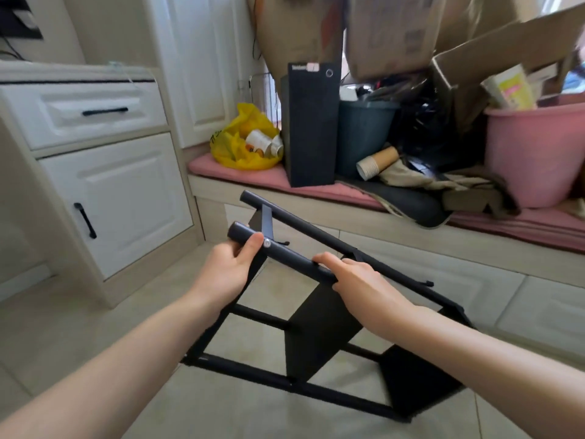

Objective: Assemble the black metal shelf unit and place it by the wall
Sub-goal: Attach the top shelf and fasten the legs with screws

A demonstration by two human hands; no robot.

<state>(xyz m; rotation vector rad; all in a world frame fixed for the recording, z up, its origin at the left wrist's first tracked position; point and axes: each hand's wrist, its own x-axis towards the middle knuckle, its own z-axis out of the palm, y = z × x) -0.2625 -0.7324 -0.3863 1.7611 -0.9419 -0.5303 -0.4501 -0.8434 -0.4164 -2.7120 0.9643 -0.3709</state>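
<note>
both hands, left hand (226, 269) and right hand (357, 285), grip one tube of the tilted shelf unit (319, 331)

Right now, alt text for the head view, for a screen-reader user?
The left hand and right hand grip one post of a tilted black metal shelf unit, tiled floor beneath. Behind, a cushioned bench holds a yellow bag, a pink bucket and cardboard boxes; a white cabinet stands at left.

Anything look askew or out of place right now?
The shelf unit is tilted, not upright, with the left hand and right hand gripping one pole. On the bench, a stack of paper cups lies tipped on its side.
</note>
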